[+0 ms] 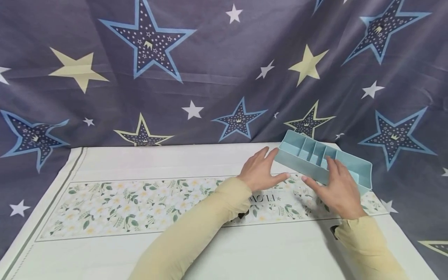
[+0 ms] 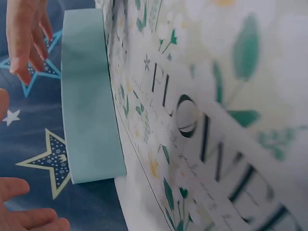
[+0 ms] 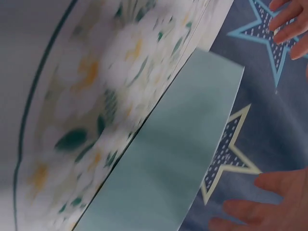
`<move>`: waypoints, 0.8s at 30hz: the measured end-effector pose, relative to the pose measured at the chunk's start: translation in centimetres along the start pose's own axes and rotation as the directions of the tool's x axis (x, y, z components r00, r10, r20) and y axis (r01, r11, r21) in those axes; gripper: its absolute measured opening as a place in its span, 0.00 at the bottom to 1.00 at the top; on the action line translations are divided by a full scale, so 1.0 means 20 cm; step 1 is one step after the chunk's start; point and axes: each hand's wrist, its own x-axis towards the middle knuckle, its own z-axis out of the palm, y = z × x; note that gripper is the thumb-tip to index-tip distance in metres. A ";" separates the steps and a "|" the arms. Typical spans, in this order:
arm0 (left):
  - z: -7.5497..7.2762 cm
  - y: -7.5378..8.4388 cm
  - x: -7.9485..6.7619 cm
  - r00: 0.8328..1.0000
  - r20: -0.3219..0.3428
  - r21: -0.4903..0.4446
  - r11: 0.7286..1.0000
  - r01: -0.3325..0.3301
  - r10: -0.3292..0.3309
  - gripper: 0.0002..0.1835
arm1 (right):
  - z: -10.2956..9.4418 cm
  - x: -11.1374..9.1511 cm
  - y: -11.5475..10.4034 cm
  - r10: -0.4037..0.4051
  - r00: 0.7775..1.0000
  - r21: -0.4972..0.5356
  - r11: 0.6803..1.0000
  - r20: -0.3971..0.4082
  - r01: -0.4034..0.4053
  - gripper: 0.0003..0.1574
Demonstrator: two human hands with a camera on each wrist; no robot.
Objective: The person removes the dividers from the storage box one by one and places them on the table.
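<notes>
A light teal compartment organizer box (image 1: 308,163) rests on the right part of the table, set at a slant, with several thin dividers across its inside. My left hand (image 1: 259,170) hovers by the box's left end, fingers extended and thumb spread, holding nothing. Over the front right side of the box is my right hand (image 1: 337,189), fingers spread and thumb pointing left, also with nothing in it. The left wrist view shows the long plain side of the box (image 2: 89,96) between both hands' fingers and the tablecloth. In the right wrist view, that same side (image 3: 168,139) runs diagonally.
A white tablecloth (image 1: 119,260) with a floral printed band (image 1: 133,206) and black lettering covers the table. Behind it hangs a dark grey-blue curtain (image 1: 210,58) with stars, meeting the table's back edge close behind the box.
</notes>
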 end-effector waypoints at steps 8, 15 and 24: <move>0.05 0.03 0.13 0.998 0.035 -0.141 0.989 0.054 -0.049 0.45 | -0.05 -0.02 0.15 0.108 0.994 0.032 0.994 0.020 -0.109 0.63; 0.10 0.03 0.21 0.992 0.055 -0.245 0.962 0.122 -0.112 0.45 | -0.07 -0.03 0.30 0.242 0.969 0.091 0.965 0.047 -0.246 0.63; 0.21 -0.01 0.31 0.982 0.102 -0.359 0.915 0.184 -0.158 0.50 | -0.08 -0.04 0.40 0.400 0.915 0.200 0.893 0.062 -0.404 0.64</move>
